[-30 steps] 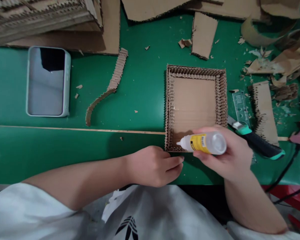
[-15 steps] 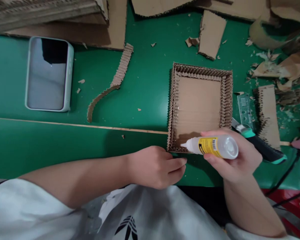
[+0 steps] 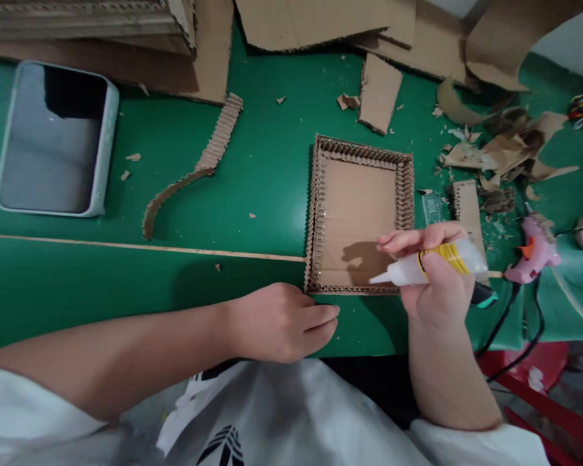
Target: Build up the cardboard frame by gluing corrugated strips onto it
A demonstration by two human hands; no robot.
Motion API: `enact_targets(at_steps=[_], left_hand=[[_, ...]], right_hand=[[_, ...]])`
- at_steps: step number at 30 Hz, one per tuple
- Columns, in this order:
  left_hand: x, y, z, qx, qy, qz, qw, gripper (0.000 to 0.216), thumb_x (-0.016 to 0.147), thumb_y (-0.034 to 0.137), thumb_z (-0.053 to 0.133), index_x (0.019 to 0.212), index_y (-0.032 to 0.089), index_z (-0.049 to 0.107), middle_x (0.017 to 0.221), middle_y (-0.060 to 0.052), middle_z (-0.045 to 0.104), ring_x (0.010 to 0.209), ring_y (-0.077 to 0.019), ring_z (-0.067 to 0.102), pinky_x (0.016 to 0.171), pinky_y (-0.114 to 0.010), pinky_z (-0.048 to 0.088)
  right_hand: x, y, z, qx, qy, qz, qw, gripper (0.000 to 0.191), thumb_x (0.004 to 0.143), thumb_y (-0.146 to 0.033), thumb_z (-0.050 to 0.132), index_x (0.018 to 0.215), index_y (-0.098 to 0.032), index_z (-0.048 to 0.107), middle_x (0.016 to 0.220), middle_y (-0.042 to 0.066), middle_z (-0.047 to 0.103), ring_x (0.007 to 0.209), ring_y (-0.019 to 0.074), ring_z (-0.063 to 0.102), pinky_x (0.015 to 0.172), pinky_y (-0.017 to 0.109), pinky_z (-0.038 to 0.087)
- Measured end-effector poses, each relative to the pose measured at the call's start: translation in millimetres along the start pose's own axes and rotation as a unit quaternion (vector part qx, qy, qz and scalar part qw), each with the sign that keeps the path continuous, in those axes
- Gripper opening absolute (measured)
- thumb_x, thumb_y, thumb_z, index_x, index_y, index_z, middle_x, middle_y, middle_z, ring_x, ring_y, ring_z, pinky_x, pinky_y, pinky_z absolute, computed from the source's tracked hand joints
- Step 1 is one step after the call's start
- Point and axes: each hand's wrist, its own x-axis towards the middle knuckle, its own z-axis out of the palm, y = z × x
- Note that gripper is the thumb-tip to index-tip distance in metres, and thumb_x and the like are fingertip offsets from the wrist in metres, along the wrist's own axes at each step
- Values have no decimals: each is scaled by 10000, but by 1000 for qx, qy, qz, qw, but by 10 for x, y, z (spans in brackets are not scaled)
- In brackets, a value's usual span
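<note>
My right hand [image 3: 437, 278] is wrapped around a clear glue bottle [image 3: 432, 264] with a yellow label. The bottle lies tilted, its white nozzle pointing left above the near part of a shallow cardboard box [image 3: 359, 194]. Strips of exposed corrugation line the box's walls, and shiny wet spots show along its left inner side. My left hand [image 3: 286, 322] rests on the table at the box's near left corner, fingers curled together with nothing visible in them. Whether it touches the box is hard to tell.
A phone [image 3: 53, 139] lies at the left, with a bent corrugated strip [image 3: 218, 139] beside it. A thin wooden stick [image 3: 175, 248] reaches the box. Cardboard sheets [image 3: 315, 22] are at the back. Torn scraps [image 3: 510, 149], a pink glue gun [image 3: 532, 249] and a cutter [image 3: 483, 296] lie right.
The glue bottle has moved right and tipped differently in my right hand, its nozzle now farther from the box's left wall. My left hand stays by the corner. The view has shifted to the right.
</note>
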Motion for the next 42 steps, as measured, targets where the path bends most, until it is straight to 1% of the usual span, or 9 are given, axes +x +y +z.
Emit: enact_targets(at_steps=[2, 4, 8, 12, 19, 25, 32, 37, 42], left_hand=[[-5, -2, 5, 6, 0, 7, 1000, 280, 902, 94, 385, 950, 112, 660, 958, -78, 718, 523, -106, 573, 437, -277, 478], [-10, -4, 7, 14, 1, 12, 1000, 278, 899, 91, 385, 954, 117, 656, 963, -78, 718, 522, -106, 571, 441, -277, 482], [-15, -6, -5, 18, 3, 13, 1000, 268, 902, 92, 392, 954, 115, 654, 965, -76, 722, 529, -111, 585, 449, -282, 495], [-9, -6, -11, 19, 6, 13, 1000, 253, 902, 90, 408, 951, 114, 654, 970, -73, 725, 543, -108, 603, 445, -276, 493], [-6, -16, 27, 25, 35, -12, 999, 190, 875, 90, 480, 925, 106, 663, 967, -62, 728, 518, -107, 597, 412, -272, 465], [-11, -17, 38, 31, 47, -24, 998, 159, 862, 114, 524, 923, 111, 671, 976, -57, 734, 513, -104, 597, 417, -265, 465], [-10, -6, 17, 48, 33, -12, 998, 195, 854, 93, 493, 952, 124, 659, 987, -54, 732, 507, -79, 580, 439, -239, 474], [-13, 10, 19, 66, 21, -2, 998, 206, 860, 95, 494, 990, 117, 653, 1034, -61, 725, 524, -83, 588, 446, -241, 473], [-1, 49, 51, 101, 12, 8, 995, 241, 860, 73, 491, 1054, 99, 630, 1100, -90, 704, 534, -80, 579, 470, -238, 464]], right_hand=[[37, -10, 15, 38, -6, 31, 999, 234, 792, -352, 670, 815, -254, 459, 587, -70, 601, 585, 143, 610, 715, 356, 563], [62, -28, 25, 48, -11, 59, 997, 298, 765, -423, 697, 849, -262, 460, 535, -100, 541, 494, 119, 547, 692, 343, 566], [83, -73, 39, 23, -44, 114, 992, 495, 737, -606, 641, 1064, -264, 497, 650, -54, 553, 606, 149, 593, 757, 391, 563], [86, -100, 53, 10, -77, 137, 987, 525, 793, -579, 584, 1193, -251, 492, 729, -19, 566, 675, 168, 621, 800, 412, 554], [55, -78, 4, -75, -105, 69, 989, 301, 843, -466, 596, 1064, -262, 590, 813, 3, 631, 740, 162, 628, 743, 367, 561], [33, -65, 4, -137, -83, 45, 986, 363, 783, -503, 658, 1070, -280, 662, 754, 2, 640, 687, 168, 618, 649, 347, 560], [17, -137, 52, -155, -56, 25, 986, 283, 781, -473, 676, 970, -266, 710, 761, -4, 659, 683, 154, 602, 582, 304, 507], [-16, -158, 75, -281, -9, -60, 958, 262, 819, -516, 614, 847, -271, 703, 751, 9, 637, 715, 171, 606, 679, 339, 499], [36, -209, -9, -363, 32, -71, 929, 320, 823, -530, 595, 693, -239, 616, 708, 20, 605, 665, 164, 584, 635, 329, 466]])
